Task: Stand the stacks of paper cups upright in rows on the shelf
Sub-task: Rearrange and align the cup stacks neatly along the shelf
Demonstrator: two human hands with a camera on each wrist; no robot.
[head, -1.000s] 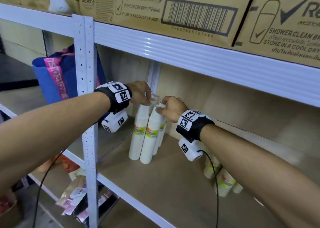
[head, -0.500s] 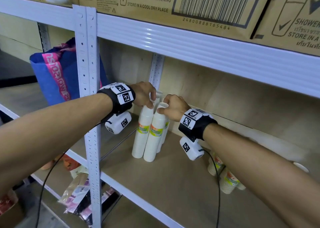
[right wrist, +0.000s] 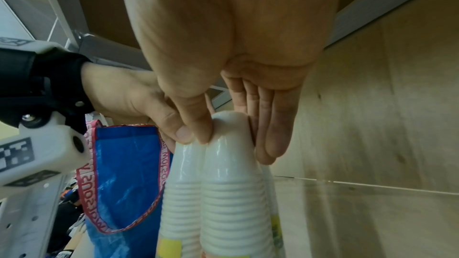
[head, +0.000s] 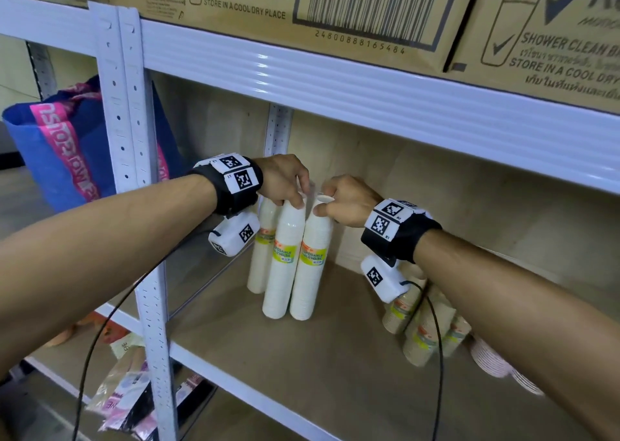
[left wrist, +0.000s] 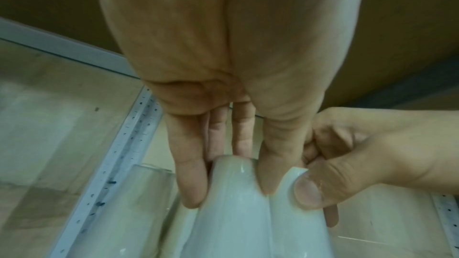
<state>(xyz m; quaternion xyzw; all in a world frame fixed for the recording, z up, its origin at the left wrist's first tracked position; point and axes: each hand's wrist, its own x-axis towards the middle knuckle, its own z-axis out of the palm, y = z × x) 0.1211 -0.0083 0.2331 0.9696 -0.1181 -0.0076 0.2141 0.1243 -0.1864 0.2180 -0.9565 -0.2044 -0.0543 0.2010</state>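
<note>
- Left hand (head: pixel 281 180) clamped on top of one white cup stack (head: pixel 283 262): thumb on one side, fingers (left wrist: pixel 192 174) on the other, seen clearly in the left wrist view.
- Right hand (head: pixel 347 200) clamped on top of the neighbouring white cup stack (head: pixel 310 266), thumb in front, fingers (right wrist: pixel 273 125) behind.
- Both stacks stand upright on the shelf (head: pixel 335 356), sides touching, near the shelf's back left corner beside the rear post (head: pixel 278 128).
- A third white stack (head: pixel 260 262) stands upright just behind and left of the left hand's stack, touching it. Possibly more behind; cannot tell.
- Each stack is in a clear wrapper with a yellow-green label.
- Brown cup stacks (head: pixel 419 326) lie tipped on the shelf, well right of the white stacks, partly hidden under the right forearm. Another pale stack (head: pixel 493 360) lies further right.
- Blue bag with pink strap (head: pixel 63 145) sits left of the front post (head: pixel 134 158), in the next bay.
- Cardboard boxes (head: pixel 335 7) on the level above.
- Loose packets (head: pixel 124 393) on the level below.
</note>
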